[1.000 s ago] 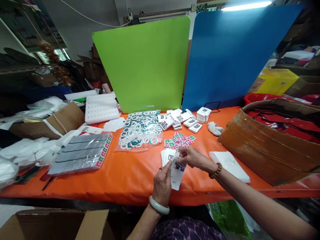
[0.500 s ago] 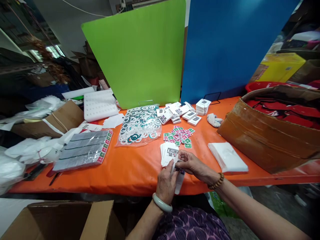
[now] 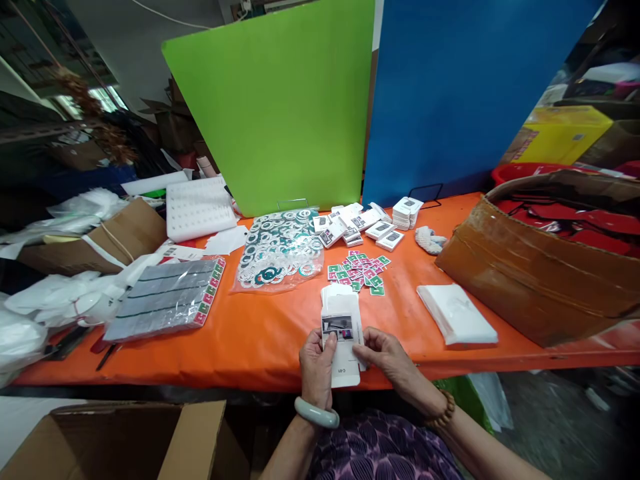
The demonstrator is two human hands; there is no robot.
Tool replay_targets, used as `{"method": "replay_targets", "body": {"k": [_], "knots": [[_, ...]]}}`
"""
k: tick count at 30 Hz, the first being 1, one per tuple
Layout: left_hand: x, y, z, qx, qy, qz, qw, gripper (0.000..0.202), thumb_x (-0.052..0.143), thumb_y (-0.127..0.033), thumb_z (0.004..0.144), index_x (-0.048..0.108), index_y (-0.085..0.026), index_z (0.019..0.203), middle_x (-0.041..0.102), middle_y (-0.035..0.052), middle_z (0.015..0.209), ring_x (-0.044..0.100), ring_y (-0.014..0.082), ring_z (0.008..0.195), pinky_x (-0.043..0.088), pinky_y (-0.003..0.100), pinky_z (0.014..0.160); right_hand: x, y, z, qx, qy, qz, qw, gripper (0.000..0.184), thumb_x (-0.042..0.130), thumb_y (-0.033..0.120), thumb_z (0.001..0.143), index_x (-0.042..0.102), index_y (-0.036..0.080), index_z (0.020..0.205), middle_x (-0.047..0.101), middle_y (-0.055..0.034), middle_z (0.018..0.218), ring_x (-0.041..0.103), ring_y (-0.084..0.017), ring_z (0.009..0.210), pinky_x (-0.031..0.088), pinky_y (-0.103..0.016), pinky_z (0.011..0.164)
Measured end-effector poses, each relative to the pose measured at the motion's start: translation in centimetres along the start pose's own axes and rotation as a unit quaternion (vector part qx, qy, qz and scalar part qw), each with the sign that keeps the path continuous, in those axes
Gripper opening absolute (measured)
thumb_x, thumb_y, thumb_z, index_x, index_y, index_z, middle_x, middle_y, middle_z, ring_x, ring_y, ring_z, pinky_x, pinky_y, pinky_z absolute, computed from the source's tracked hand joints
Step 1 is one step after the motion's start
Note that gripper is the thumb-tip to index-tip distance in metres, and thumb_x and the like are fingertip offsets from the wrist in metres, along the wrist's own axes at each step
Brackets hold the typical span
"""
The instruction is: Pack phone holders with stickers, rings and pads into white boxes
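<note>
Both of my hands hold a flat white carton (image 3: 345, 357) with a printed picture and "C-01" on it, at the table's front edge. My left hand (image 3: 316, 370) grips its left side, thumb on the printed face. My right hand (image 3: 393, 360) pinches the right edge, where more white card shows. Just beyond lies a stack of white card pieces (image 3: 336, 289), partly covered by the carton. Behind that is a loose pile of small green and pink pieces (image 3: 357, 270). Farther back, small white boxes (image 3: 345, 223) with printed pictures lie heaped, some stacked.
A clear bag of teal and white rings (image 3: 280, 250) lies left of centre. Farther left is a plastic-wrapped grey pack (image 3: 165, 300). On the right are a white packet (image 3: 457, 315), a glove (image 3: 429, 241) and a big cardboard box (image 3: 525, 267). An open carton (image 3: 200, 440) stands below left.
The carton has come up in front of the stack with its printed face showing. My right hand has moved lower to its right edge; my left hand has shifted slightly left.
</note>
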State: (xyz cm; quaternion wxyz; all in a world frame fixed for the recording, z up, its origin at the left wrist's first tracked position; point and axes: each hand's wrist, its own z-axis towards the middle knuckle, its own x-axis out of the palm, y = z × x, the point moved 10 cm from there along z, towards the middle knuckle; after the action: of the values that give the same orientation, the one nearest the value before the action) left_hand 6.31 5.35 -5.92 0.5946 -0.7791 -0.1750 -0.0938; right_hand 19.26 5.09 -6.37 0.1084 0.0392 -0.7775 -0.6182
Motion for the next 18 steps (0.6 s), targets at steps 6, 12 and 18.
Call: {"method": "replay_targets", "body": {"k": [6,12,18], "knots": [[-0.9,0.4,-0.8,0.036,0.008,0.082,0.996,0.041,0.072,-0.035,0.07,0.056,-0.016,0.102,0.068,0.0025,0.082,0.062,0.0127,0.066,0.051,0.024,0.063,-1.5,-2.5,-1.6,-0.01,-0.017,-0.034,0.999,0.03,0.067,0.042,0.075,0.055,0.018,0.088,0.057,0.0014,0.069,0.054,-0.014,0.061,0.045,-0.027,0.06],[0.0,2.7,-2.7,0.02,0.096,0.188,0.977,0.041,0.064,-0.026,0.075,0.053,-0.019,0.114,0.067,0.0009,0.083,0.056,0.0096,0.058,0.046,0.021,0.056,-2.1,-3.1,-4.2,-0.067,-0.044,-0.064,0.995,0.05,0.063,0.034,0.082,0.042,0.026,0.126,0.06,-0.0064,0.112,0.062,-0.017,0.083,0.05,-0.032,0.078],[-0.4,6.0,-3.4,-0.046,0.161,0.251,0.953,0.023,0.067,-0.028,0.071,0.06,-0.015,0.088,0.055,-0.0037,0.06,0.045,0.0086,0.051,0.035,0.019,0.049,-1.8,-6.2,-5.8,-0.022,-0.023,-0.092,0.995,0.022,0.06,0.04,0.084,0.056,0.023,0.098,0.058,0.0007,0.076,0.054,-0.016,0.069,0.042,-0.026,0.062]]}}
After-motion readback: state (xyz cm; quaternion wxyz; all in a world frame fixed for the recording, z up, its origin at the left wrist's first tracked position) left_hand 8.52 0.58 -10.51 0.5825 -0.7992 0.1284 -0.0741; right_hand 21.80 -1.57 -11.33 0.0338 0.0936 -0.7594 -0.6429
